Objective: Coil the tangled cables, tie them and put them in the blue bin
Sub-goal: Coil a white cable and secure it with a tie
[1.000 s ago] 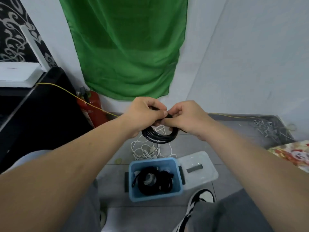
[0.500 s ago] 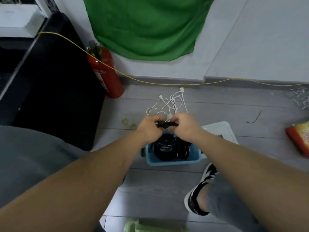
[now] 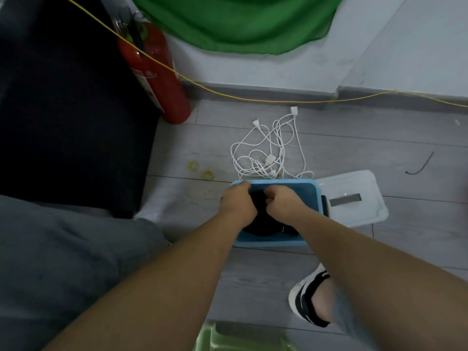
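Note:
Both hands are down inside the blue bin (image 3: 307,190) on the grey floor. My left hand (image 3: 238,202) and my right hand (image 3: 285,202) each grip the top of a black coiled cable (image 3: 260,216), fingers curled round it. The coil lies low in the bin, over other black cable that my wrists partly hide. A tangled white cable (image 3: 268,153) with plugs lies loose on the floor just beyond the bin's far rim.
The bin's clear lid (image 3: 354,198) lies to its right. A red fire extinguisher (image 3: 154,72) stands by black furniture at the left, with a yellow wire (image 3: 253,98) along the wall. Small yellowish rings (image 3: 193,165) lie left of the white cable. My sandalled foot (image 3: 314,300) is near.
My hands have come down from chest height with the black coil and lowered it into the blue bin. The view has tipped down toward the floor.

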Available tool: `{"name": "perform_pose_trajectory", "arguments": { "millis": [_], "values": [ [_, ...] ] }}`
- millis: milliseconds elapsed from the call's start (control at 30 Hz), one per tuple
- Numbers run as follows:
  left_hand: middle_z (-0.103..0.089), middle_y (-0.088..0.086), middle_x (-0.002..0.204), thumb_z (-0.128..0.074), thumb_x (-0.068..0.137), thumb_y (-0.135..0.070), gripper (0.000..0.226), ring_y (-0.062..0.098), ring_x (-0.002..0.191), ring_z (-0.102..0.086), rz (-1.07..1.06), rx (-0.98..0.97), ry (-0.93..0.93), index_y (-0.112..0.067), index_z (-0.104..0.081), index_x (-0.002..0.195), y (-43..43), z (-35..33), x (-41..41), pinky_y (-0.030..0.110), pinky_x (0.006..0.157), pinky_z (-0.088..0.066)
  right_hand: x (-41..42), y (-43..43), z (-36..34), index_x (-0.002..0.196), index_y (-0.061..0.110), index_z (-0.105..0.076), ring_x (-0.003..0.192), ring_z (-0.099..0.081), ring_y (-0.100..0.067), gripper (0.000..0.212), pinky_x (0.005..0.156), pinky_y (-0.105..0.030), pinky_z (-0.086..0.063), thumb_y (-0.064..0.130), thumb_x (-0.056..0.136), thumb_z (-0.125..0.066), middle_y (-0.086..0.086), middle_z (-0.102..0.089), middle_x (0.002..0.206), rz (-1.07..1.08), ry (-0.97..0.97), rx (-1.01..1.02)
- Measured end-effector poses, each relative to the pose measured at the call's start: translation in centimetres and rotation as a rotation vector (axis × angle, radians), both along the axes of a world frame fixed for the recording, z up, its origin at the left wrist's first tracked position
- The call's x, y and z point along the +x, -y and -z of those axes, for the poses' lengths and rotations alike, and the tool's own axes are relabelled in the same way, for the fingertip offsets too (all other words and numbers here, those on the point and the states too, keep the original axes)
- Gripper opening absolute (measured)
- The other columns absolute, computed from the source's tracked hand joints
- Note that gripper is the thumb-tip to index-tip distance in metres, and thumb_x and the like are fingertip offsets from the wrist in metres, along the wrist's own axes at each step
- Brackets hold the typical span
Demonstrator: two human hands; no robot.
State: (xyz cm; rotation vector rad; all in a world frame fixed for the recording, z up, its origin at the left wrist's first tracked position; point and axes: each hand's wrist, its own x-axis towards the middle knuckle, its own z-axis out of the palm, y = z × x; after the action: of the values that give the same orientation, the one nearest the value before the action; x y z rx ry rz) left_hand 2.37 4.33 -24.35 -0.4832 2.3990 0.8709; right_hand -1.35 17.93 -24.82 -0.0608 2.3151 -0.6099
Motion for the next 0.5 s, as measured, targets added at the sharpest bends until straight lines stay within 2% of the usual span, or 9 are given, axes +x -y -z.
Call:
{"name": "perform_pose_trajectory", "arguments": {
  "millis": [133,200,267,333,400,500],
  "values": [
    [-0.055,0.013,0.125,-0.063,0.086,-0.006,0.027,0.03,0.11,-0.06,0.128,-0.102,-0.062,-0.008,-0.061,0.113,-0.3,-0.6,-0.1,0.041,0.091,-0.055,-0.3,-0.3,-0.4,0.12,0.01,-0.068,0.104,-0.065,-0.029,0.032,0.092,-0.041,-0.055,0.007,0.089,-0.059,-0.009,-0.071,0.112,0.032,-0.038,0.015],
    [-0.056,0.012,0.121,-0.063,0.088,-0.009,0.014,0.03,0.11,-0.06,0.153,-0.103,-0.046,-0.009,-0.061,0.103,0.1,-1.1,-0.1,0.041,0.091,-0.055,-0.5,-0.5,-1.0,0.11,0.008,-0.071,0.098,-0.067,-0.029,0.022,0.09,-0.042,-0.057,0.011,0.091,-0.06,-0.01,-0.072,0.105,0.048,-0.051,0.021],
    [-0.058,0.011,0.116,-0.063,0.089,-0.011,0.005,0.03,0.107,-0.061,0.163,-0.117,-0.038,-0.013,-0.058,0.091,0.8,-1.4,0.1,0.036,0.084,-0.053,-1.1,-0.7,-1.5,0.095,0.013,-0.073,0.091,-0.068,-0.027,0.015,0.083,-0.038,-0.058,0.012,0.089,-0.06,-0.008,-0.072,0.095,0.058,-0.062,0.019],
    [-0.06,0.009,0.116,-0.062,0.09,-0.012,0.008,0.03,0.107,-0.062,0.14,-0.114,-0.072,-0.012,-0.065,0.097,1.8,-1.2,0.3,0.034,0.084,-0.05,-2.0,-0.8,-1.9,0.085,0.015,-0.074,0.085,-0.069,-0.027,0.015,0.077,-0.033,-0.057,0.012,0.088,-0.059,-0.008,-0.072,0.088,0.102,-0.062,-0.001],
    [-0.06,0.009,0.115,-0.059,0.092,-0.012,0.015,0.029,0.105,-0.062,0.096,-0.086,-0.116,-0.014,-0.069,0.103,2.6,-1.6,-0.1,0.033,0.086,-0.05,-3.4,-0.8,-2.3,0.079,0.014,-0.073,0.081,-0.071,-0.031,0.018,0.075,-0.036,-0.058,0.016,0.089,-0.058,-0.01,-0.074,0.082,0.194,-0.076,-0.045],
    [-0.061,0.009,0.114,-0.059,0.091,-0.012,0.018,0.029,0.104,-0.062,0.083,-0.081,-0.143,-0.014,-0.07,0.106,3.5,-1.9,-1.4,0.034,0.09,-0.053,-5.5,-0.4,-2.5,0.083,0.007,-0.073,0.077,-0.07,-0.032,0.02,0.075,-0.036,-0.058,0.019,0.092,-0.06,-0.016,-0.075,0.083,0.246,-0.085,-0.07]
  ]
}}
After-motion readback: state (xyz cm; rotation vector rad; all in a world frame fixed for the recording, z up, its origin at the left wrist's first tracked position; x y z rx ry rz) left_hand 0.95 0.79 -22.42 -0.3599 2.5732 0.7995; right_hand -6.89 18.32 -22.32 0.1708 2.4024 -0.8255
